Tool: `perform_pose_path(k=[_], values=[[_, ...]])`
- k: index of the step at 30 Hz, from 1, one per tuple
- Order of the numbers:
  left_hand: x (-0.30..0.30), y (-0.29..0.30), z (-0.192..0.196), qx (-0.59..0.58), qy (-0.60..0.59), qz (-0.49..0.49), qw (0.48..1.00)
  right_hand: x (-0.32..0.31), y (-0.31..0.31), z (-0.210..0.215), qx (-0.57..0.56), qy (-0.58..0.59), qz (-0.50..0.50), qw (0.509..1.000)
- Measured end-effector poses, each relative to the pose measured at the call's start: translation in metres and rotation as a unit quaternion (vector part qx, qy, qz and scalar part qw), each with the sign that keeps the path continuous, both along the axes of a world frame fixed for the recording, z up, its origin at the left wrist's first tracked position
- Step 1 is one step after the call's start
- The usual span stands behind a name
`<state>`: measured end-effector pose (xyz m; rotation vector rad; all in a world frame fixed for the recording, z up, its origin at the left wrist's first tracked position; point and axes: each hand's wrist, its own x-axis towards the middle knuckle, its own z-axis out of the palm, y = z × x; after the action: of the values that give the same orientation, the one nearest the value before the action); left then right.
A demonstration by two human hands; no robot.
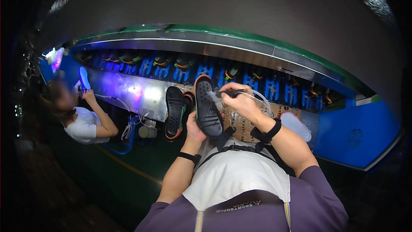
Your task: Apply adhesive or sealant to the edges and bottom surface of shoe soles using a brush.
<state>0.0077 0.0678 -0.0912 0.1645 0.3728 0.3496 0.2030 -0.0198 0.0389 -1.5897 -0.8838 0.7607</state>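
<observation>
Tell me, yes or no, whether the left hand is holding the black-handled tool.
No, the right hand holds the black-handled tool, while the left hand holds a black shoe sole.

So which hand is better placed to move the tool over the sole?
Probably the right hand: it holds the white-tipped tool over the dark sole, while the left hand supports that sole.

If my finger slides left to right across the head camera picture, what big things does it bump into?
Co-worker's white shirt → pale tub → unheld black sole → held black sole → right hand → pale sole-shaped piece → blue panel.
</observation>
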Motion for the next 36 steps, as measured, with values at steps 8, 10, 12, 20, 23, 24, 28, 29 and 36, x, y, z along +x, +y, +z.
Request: perform_pose_path(k=[8, 10, 12, 20, 23, 24, 28, 29, 36], values=[[0.03, -0.015, 0.065, 0.081, -0.003, 0.099, 0.992, -0.016, 0.047, 0.03, 0.14, -0.162, -0.1, 0.972], [0.033, -0.015, 0.069, 0.114, 0.005, 0.113, 0.987, -0.022, 0.044, 0.036, 0.196, -0.246, -0.074, 0.946], [0.033, -0.015, 0.078, 0.149, 0.014, 0.128, 0.98, -0.026, 0.037, 0.039, 0.216, -0.342, -0.025, 0.914], [0.033, 0.008, 0.092, 0.235, -0.107, 0.08, 0.963, -0.009, -0.016, 0.095, 0.033, -0.404, 0.293, 0.866], [0.036, 0.0, 0.098, 0.166, -0.026, 0.142, 0.975, -0.001, -0.003, 0.102, 0.087, -0.278, 0.209, 0.934], [0.038, -0.005, 0.104, 0.154, -0.042, 0.132, 0.978, 0.0, 0.003, 0.102, 0.125, -0.283, 0.127, 0.942], [0.043, -0.023, 0.125, 0.135, -0.028, 0.116, 0.984, -0.005, 0.033, 0.084, 0.289, -0.328, -0.063, 0.897], [0.043, -0.024, 0.125, 0.137, -0.003, 0.117, 0.984, -0.008, 0.035, 0.082, 0.322, -0.353, -0.066, 0.876], [0.045, -0.02, 0.135, 0.132, -0.024, 0.135, 0.982, 0.005, 0.025, 0.083, 0.291, -0.132, 0.029, 0.947]])
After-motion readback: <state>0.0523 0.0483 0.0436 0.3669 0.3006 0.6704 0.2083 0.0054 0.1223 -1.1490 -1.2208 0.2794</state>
